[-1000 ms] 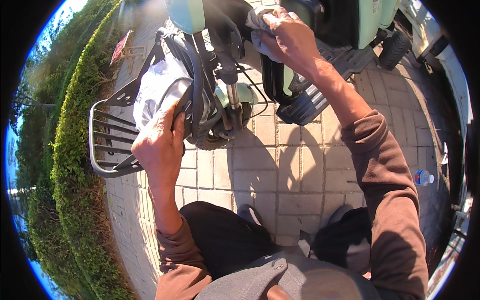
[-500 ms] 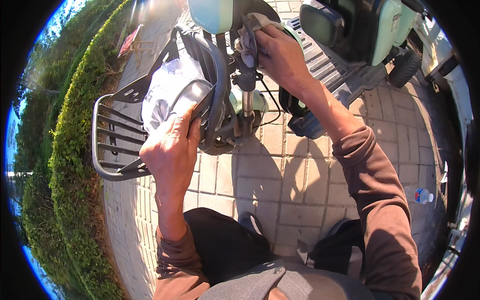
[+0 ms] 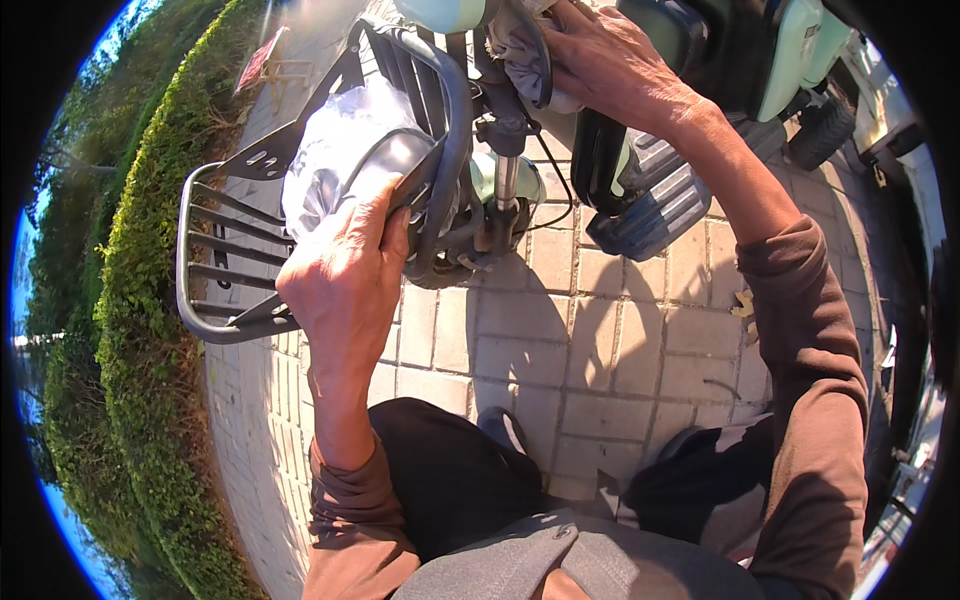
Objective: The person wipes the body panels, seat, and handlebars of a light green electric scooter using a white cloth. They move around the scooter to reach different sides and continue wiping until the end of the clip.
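Observation:
My left hand (image 3: 345,265) is closed on the black front rack (image 3: 450,130) of a pale green scooter, thumb and forefinger pinching its edge. A white plastic bag (image 3: 345,140) sits inside the rack, just beyond those fingers. Higher up, my right hand (image 3: 625,70) presses a crumpled greyish cloth (image 3: 515,55) against the scooter's front, right of the rack. A black curved cable or bar crosses the cloth there. Below it stands the silver fork tube (image 3: 507,180). Some right fingertips are hidden by the cloth and the picture's top.
The scooter's ribbed black footboard (image 3: 655,200) reaches in on the right, with a black wheel (image 3: 822,130) beyond it. A clipped green hedge (image 3: 150,300) runs along the left. Paving bricks (image 3: 520,330) lie underfoot, with my shoe (image 3: 500,428) on them.
My right hand has shifted up and to the right with the cloth. The left hand keeps its hold on the rack. The bottle on the ground at right no longer shows.

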`<state>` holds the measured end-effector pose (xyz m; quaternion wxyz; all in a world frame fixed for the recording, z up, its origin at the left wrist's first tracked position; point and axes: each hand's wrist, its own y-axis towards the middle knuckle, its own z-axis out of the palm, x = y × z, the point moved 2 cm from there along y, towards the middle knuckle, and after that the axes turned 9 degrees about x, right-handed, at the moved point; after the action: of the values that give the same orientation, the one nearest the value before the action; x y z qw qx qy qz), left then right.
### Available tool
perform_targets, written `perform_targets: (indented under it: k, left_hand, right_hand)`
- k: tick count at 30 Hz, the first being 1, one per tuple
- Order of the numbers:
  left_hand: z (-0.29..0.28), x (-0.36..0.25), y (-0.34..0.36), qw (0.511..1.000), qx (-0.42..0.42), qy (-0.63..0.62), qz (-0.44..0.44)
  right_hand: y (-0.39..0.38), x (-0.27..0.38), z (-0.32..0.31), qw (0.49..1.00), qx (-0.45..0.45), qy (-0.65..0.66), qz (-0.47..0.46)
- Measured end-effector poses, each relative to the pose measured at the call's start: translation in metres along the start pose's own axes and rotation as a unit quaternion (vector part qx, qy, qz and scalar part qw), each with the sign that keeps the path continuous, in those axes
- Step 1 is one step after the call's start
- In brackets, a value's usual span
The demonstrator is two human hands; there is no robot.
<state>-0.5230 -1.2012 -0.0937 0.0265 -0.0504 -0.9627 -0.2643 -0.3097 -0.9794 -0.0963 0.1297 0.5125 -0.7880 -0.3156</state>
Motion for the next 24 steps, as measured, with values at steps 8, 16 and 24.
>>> perform_targets:
  k: [8,16,24]
  left_hand:
    - [-0.001,0.001,-0.002,1.0,0.006,-0.014,0.002]
    - [0.002,0.004,0.001,0.999,-0.032,0.011,0.027]
    - [0.005,0.007,-0.002,0.998,-0.054,0.008,0.033]
  right_hand:
    - [-0.002,0.002,0.008,0.979,0.021,-0.178,-0.099]
    - [-0.006,0.0,0.005,0.956,0.236,-0.087,-0.152]
    - [-0.084,0.068,-0.035,0.95,0.238,0.118,0.166]
